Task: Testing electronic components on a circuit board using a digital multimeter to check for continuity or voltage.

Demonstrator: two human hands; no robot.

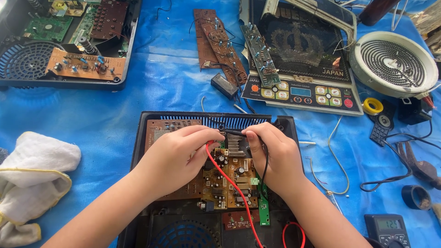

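An opened black cooker housing [147, 133] lies in front of me with a brown circuit board [232, 177] inside it. My left hand [177, 156] pinches the red multimeter probe, whose red lead [234, 188] runs down over the board. My right hand [273, 154] grips the black probe [232, 132], its black lead [265, 167] trailing under the palm. Both probe tips meet near the silver heat sink [235, 146] at the top of the board. A small green board [263, 209] sits at the housing's lower right.
A multimeter [389, 228] lies at the bottom right beside a tape roll [415, 196]. Another open cooker [64, 41] is at the top left, loose brown boards [216, 41] and a glass cooktop panel [303, 50] at the top, a round heating coil [392, 62] at the right, a white cloth [32, 177] at the left.
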